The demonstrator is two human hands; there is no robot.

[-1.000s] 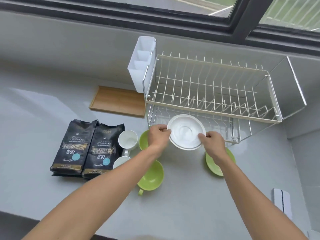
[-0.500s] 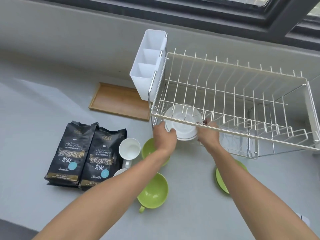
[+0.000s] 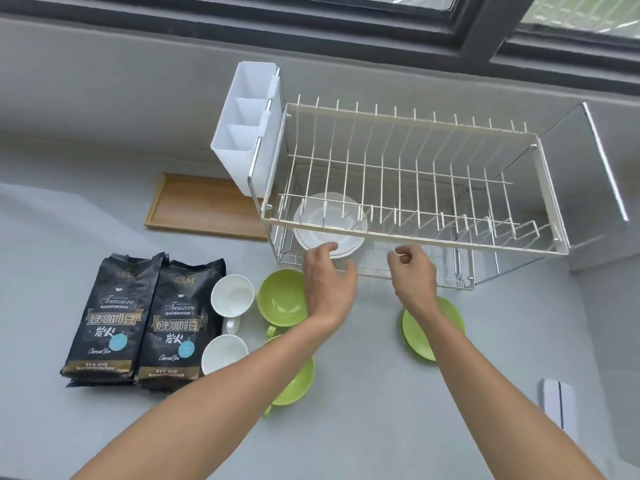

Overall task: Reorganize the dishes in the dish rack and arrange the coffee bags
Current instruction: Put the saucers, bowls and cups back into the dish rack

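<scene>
White saucer (image 3: pixel 329 233) sits on dish rack (image 3: pixel 412 237) lower tier, behind upper tier wires. Left hand (image 3: pixel 329 278) grip released at its rim; right hand (image 3: pixel 412 271) loosely curled, empty.

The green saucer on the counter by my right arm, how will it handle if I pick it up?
The green saucer looks glossy, so probably slippery. It lies flat, so lifting likely needs a fingertip under its rim. It seems rigid and breakable.

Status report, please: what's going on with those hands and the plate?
Left hand fingertips at white plate. Right hand empty. Plate on rack's lower shelf.
</scene>
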